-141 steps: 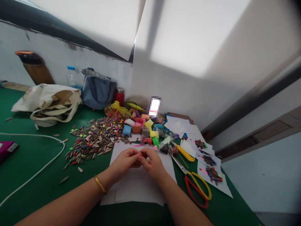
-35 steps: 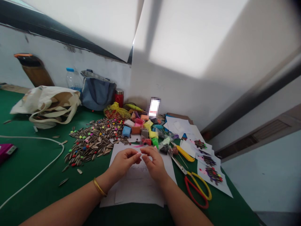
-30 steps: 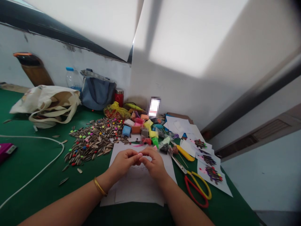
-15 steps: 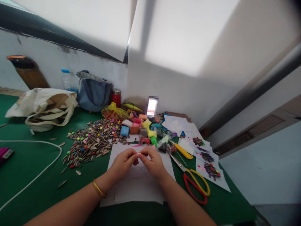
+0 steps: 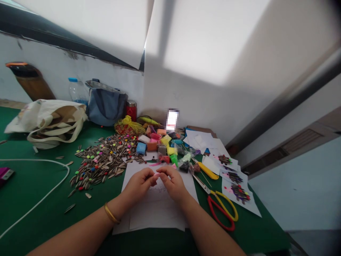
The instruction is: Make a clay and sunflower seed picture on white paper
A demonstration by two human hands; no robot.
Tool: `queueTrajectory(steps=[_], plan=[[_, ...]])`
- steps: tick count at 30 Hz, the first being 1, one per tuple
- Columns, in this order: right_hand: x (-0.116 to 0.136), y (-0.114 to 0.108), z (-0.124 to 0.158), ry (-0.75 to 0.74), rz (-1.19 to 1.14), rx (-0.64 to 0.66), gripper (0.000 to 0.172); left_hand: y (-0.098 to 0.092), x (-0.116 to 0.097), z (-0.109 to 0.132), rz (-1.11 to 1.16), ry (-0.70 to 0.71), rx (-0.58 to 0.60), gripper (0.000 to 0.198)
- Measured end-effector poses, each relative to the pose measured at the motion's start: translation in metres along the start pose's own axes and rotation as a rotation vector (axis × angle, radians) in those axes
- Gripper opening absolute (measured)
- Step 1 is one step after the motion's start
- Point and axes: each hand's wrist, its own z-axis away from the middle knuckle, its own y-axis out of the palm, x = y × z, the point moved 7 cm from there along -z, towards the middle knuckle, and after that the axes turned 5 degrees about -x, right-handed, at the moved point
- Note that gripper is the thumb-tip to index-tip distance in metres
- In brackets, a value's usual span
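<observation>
My left hand [image 5: 141, 183] and my right hand [image 5: 172, 183] meet over white paper [image 5: 157, 213]. Between their fingertips is a small pink piece of modelling clay [image 5: 157, 174], pinched from both sides. A line drawing [image 5: 160, 189] shows on the paper just below the fingers, partly covered by the hands. Beyond the paper lies a heap of coloured modelling clay packs [image 5: 152, 147], some in clear wrap. Striped sunflower seeds [image 5: 109, 158] mixed with small coloured balls spread to the left.
Scissors [image 5: 223, 209] with red and yellow handles and a yellow utility knife [image 5: 208, 171] lie to the right. Finished seed pictures [image 5: 239, 192] sit near the right edge. A white cable [image 5: 53, 188], a cloth bag [image 5: 55, 121], a blue bag [image 5: 106, 105] and a red flask [image 5: 131, 110] occupy the left and back.
The fingertips have shifted slightly apart, so more of the pink clay and of the drawing beneath shows. Both hands stay in nearly the same place.
</observation>
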Motion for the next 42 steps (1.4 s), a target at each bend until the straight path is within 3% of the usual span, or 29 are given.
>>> queueTrajectory(steps=[7,15,20,31,42], plan=[[-0.003,0.002,0.000,-0.045,0.095,-0.004,0.020,0.003,0.002,0.000,-0.103,0.043,0.042,0.028],[-0.007,0.005,0.001,0.001,0.029,0.027,0.026,-0.003,-0.005,-0.001,-0.012,0.040,-0.029,0.032],[-0.007,0.005,0.000,0.000,0.077,0.024,0.024,0.002,0.000,-0.001,-0.003,0.029,0.034,0.032],[-0.001,0.005,0.002,-0.067,0.106,0.020,0.029,-0.012,-0.013,-0.001,-0.109,0.106,-0.140,0.025],[-0.008,0.005,0.003,-0.042,0.107,0.000,0.022,-0.006,-0.005,-0.002,-0.016,0.095,-0.078,0.022]])
